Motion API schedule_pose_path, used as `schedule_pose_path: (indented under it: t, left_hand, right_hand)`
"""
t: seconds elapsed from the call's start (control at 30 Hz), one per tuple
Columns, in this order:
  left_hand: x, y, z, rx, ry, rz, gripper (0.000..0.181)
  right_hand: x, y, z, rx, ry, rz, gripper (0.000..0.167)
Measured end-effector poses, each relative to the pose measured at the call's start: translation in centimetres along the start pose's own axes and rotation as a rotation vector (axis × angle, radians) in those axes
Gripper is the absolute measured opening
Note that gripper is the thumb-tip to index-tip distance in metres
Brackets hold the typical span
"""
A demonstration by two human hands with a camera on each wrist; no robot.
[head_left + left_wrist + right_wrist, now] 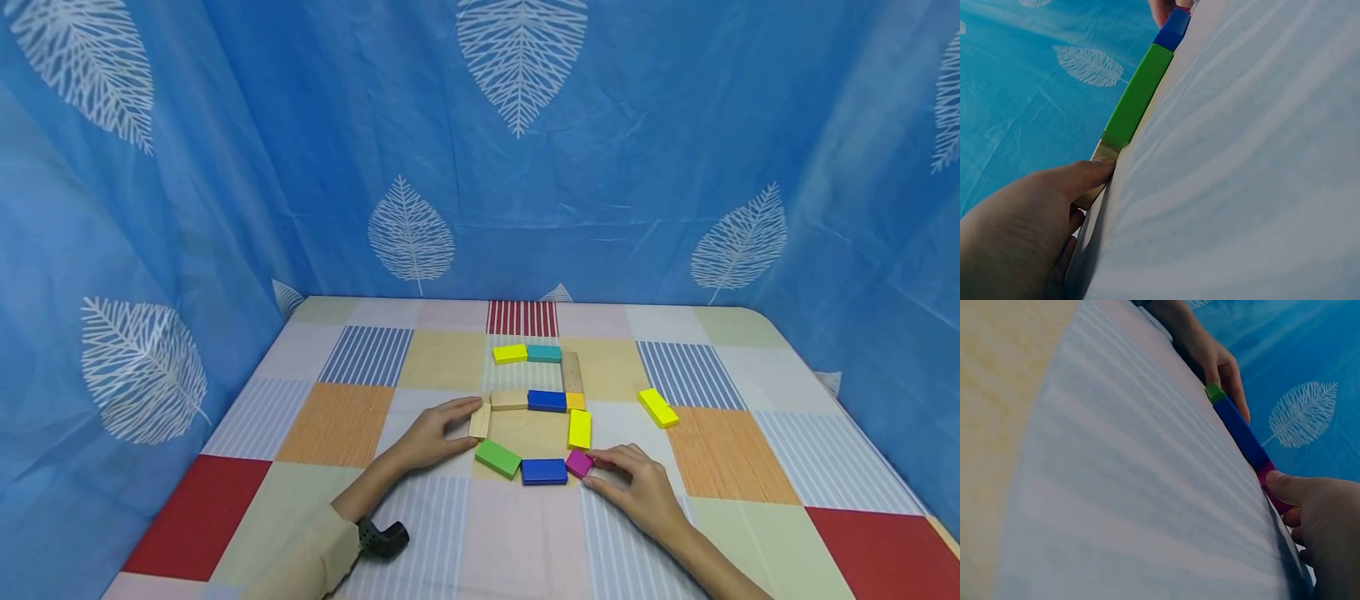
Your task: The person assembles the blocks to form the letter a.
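Note:
On the left, my left hand [438, 432] pinches a plain wooden block [480, 421], thumb at its near end and fingers at its far end. A green block [498, 459] lies against that near end. My right hand [633, 483] holds a small magenta block [579, 462] between thumb and fingers. Between the green and magenta blocks lies a blue block [544, 472]. Above the magenta one is a yellow block [580, 429]. A second wooden block [509, 400], another blue block [547, 401] and an orange block [574, 402] close the loop's far side.
Farther back, a yellow block [510, 354], a teal block [543, 354] and a long wooden block [572, 372] form an open angle joined to the loop. One loose yellow block [657, 407] lies to the right. Blue curtains [517, 200] surround the patchwork-covered table [315, 500].

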State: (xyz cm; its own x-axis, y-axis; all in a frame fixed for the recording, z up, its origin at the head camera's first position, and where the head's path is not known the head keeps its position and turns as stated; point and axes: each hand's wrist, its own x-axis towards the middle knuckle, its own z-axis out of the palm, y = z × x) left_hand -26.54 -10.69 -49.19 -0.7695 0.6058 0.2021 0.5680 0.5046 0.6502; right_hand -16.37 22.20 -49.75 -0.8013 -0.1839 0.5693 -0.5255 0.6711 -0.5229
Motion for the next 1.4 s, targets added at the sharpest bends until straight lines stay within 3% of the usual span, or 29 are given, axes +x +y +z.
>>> schedule_pose_path:
  t: [0.47,0.67,0.87,1.1,1.2,1.4]
  left_hand:
    - [0.1,-0.2,0.1,0.003,0.006,0.017,0.059]
    - [0.1,-0.3,0.1,-0.005,0.013,0.019,0.059]
    - [0.1,-0.3,0.1,-0.006,0.008,0.017,0.059]
    - [0.0,-0.1,0.1,-0.01,-0.004,0.003,0.059]
    - [0.0,-0.2,0.2,-0.002,0.003,0.009,0.059]
    - [0.1,-0.3,0.1,0.011,0.001,0.009,0.059]
  right_hand:
    - [0.1,0.3,0.2,0.014,0.01,-0.048,0.036]
    - [0.5,0.2,-0.1,0.002,0.06,-0.068,0.036]
    - [1.6,1.2,-0.3,-0.01,0.11,-0.015,0.039]
    - [2.7,3.2,-0.4,0.034,-0.083,0.131,0.047]
    - [2.9,3.4,-0.5,0.051,-0.136,0.145,0.05]
    - [3.1,3.6,-0.4,0.06,-0.169,0.13,0.052]
